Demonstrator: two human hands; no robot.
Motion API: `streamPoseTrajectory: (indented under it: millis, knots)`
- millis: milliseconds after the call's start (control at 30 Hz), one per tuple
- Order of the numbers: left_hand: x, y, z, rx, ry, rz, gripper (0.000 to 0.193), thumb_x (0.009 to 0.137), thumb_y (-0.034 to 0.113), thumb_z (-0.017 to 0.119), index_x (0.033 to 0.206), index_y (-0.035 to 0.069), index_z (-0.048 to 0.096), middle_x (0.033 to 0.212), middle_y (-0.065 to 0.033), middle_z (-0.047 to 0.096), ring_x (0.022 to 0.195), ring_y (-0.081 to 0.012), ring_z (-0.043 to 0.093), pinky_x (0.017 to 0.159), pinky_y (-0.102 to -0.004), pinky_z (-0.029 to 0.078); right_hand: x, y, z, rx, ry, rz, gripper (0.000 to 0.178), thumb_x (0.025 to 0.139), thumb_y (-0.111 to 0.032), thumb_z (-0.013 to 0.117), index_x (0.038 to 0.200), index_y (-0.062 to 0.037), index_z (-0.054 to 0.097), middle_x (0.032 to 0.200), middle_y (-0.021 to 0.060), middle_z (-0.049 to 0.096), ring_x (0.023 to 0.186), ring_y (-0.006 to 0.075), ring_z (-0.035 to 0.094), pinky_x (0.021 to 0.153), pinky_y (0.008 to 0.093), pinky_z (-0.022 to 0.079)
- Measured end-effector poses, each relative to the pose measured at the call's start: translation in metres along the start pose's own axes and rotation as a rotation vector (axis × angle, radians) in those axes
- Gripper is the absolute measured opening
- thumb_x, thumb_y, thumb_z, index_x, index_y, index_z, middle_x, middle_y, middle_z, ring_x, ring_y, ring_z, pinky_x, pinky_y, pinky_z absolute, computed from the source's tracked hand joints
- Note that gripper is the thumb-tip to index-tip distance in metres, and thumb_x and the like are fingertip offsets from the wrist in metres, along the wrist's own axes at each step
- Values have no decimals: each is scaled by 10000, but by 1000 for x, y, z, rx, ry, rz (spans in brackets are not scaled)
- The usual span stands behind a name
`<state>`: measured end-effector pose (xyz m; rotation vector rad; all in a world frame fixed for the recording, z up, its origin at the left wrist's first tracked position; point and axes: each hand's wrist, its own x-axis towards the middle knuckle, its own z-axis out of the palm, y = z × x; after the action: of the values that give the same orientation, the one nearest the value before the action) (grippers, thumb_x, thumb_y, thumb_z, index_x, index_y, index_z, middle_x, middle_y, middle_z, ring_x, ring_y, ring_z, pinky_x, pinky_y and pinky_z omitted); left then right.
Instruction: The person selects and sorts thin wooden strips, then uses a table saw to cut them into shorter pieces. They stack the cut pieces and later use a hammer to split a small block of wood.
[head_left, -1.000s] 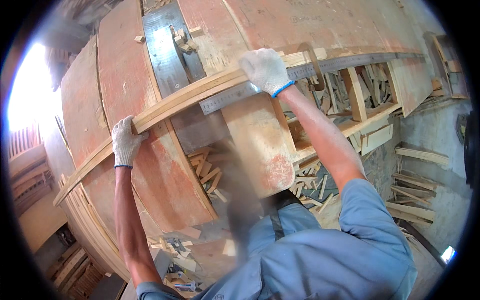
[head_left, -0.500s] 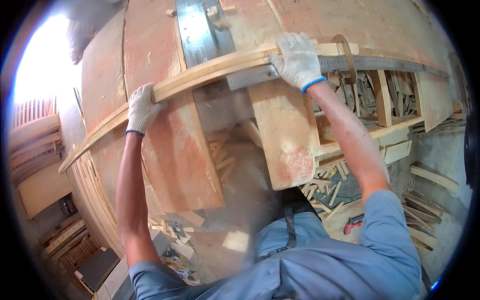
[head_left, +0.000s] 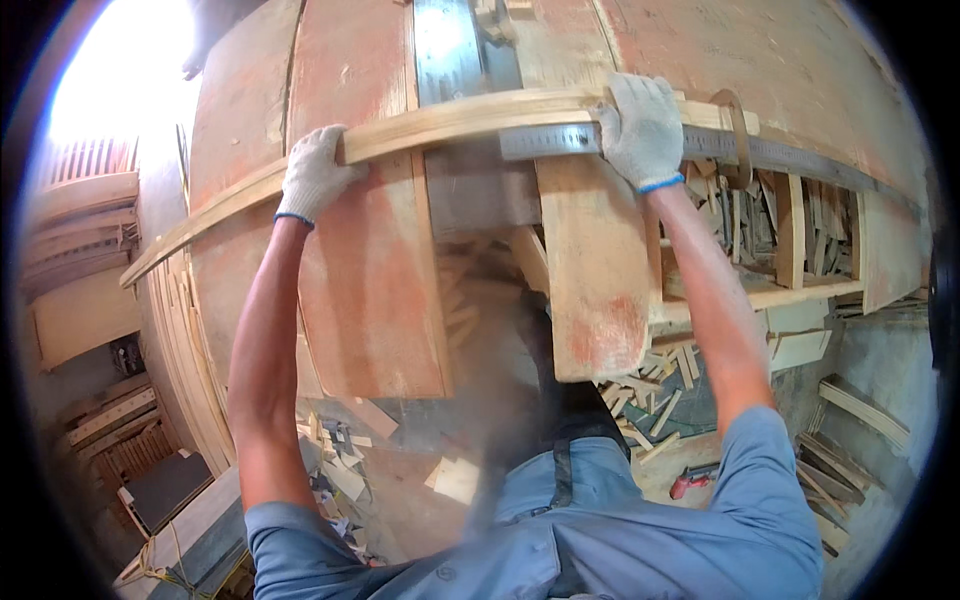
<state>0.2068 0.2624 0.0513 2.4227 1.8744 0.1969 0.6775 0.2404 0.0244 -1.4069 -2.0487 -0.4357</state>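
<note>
Long pale wooden strips [head_left: 430, 125] lie together across the bench, running from the far left toward the right. My left hand [head_left: 318, 172], in a white knit glove, is closed round them left of the middle. Farther right, my right hand [head_left: 643, 130], gloved alike, grips the strips near their right end, thumb on the near side. Beneath that hand, along the strips' near edge, lies a steel ruler [head_left: 550, 142]; whether my fingers press on it is hidden. A curved brown piece [head_left: 740, 140] stands across the ruler and strips just beyond my right hand.
Reddish-brown boards [head_left: 365, 280] form the bench top, with a shiny metal plate [head_left: 447, 50] set between them. Below right, an open frame [head_left: 790, 230] holds wood scraps. Offcuts [head_left: 655, 400] and a red tool [head_left: 692, 484] lie on the floor. More strips [head_left: 185, 340] lean at the left.
The view has shifted, so bench, strips and hands appear farther right. Both hands keep their grip on the strips; any sliding of the strips is too slight to tell.
</note>
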Motion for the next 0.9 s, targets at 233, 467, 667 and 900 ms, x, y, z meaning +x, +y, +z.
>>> streamPoseTrajectory:
  millis: [233,467,667,900]
  knots:
    - [7,13,-9,7,-69,-60,705,754,291,895,1367,57,635,1323,-172,671,1281,-392,586,1115,-475,460,8,5,2,19,10,20,316,887,-261,718,1107,-46,646,1044,127,664,1044,326,614,996,477,444]
    - [18,11,-8,34,-64,-48,719,738,232,911,1374,65,622,1326,-172,664,1268,-383,601,1096,-474,483,11,15,16,10,40,21,320,886,-243,711,1136,-53,651,1077,133,668,1071,329,620,1059,492,434]
    - [24,10,2,46,-44,-31,710,752,236,889,1385,63,619,1319,-186,667,1265,-388,609,1096,-468,488,9,21,23,-2,72,13,306,881,-249,722,1119,-71,652,1056,105,674,1058,310,626,1038,475,446]
    - [44,12,3,6,-8,11,705,746,276,879,1363,32,642,1302,-223,687,1239,-404,632,1082,-475,499,14,42,40,-39,133,-26,300,891,-286,725,1105,-84,668,992,99,689,1004,297,647,978,451,463]
